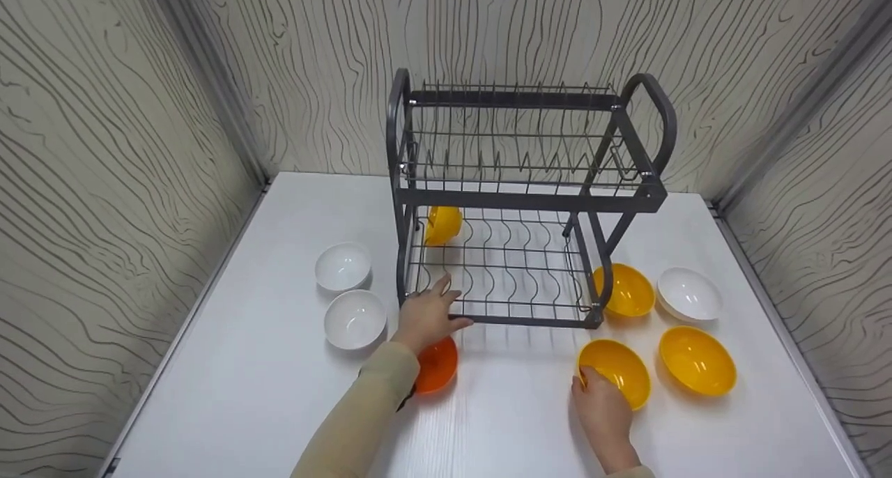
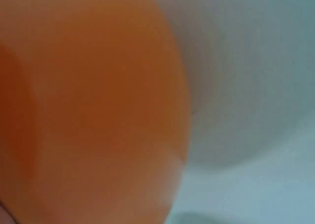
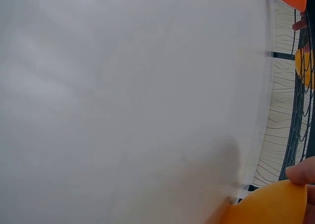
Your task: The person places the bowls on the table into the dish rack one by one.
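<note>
My left hand (image 1: 429, 318) reaches to the front left corner of the dark dish rack (image 1: 523, 321), fingers spread over the lower tier's front rail. Below its wrist is an orange bowl (image 1: 437, 368), partly hidden by the sleeve; the left wrist view is filled by this blurred orange bowl (image 2: 108, 101). A small yellow bowl (image 1: 444, 225) stands on its side in the lower tier at the left. Right of the rack's front, my right hand (image 1: 603, 407) pinches the near left rim of a yellow bowl (image 1: 620, 370). The right wrist view shows fingers (image 3: 301, 172) on that rim.
Two white bowls (image 1: 343, 267) sit left of the rack. On the right are a yellow bowl (image 1: 629, 291) by the rack's leg, a white bowl (image 1: 688, 294) and another yellow bowl (image 1: 697, 361). Patterned panels (image 1: 334, 74) enclose the white table (image 1: 230, 366) at the back and sides.
</note>
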Available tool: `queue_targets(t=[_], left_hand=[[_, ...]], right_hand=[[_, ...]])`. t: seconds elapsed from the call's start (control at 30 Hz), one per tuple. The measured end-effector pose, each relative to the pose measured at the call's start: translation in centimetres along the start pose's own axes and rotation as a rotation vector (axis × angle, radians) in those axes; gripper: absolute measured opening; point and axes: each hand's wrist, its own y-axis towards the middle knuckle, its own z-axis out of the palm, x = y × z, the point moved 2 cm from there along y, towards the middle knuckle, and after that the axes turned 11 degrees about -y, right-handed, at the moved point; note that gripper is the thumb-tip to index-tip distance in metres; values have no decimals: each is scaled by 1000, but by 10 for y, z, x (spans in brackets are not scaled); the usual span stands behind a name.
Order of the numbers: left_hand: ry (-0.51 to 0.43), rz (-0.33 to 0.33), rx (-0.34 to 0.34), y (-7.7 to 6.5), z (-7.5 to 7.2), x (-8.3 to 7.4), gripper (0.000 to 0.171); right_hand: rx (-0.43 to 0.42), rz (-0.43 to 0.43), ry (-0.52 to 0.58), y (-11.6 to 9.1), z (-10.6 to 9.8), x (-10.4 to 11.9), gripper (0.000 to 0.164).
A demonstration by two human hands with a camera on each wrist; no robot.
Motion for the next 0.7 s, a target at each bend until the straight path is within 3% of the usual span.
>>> queue_targets(t=[0.2, 0.33, 0.53, 0.7], left_hand=[[56, 16, -15, -1, 1, -2, 68], [39, 23, 1, -1, 0, -2, 66], [-22, 44, 30, -7, -6, -3, 63], [-76, 73, 9, -20, -11, -17, 60]], right_hand=[[-139, -87, -80, -7, -3, 0, 28], [-242, -133, -122, -11, -6, 2, 25], [-290, -132, -70, -15, -10, 2, 24], [-346, -134, -40, -23, -20, 7, 22]])
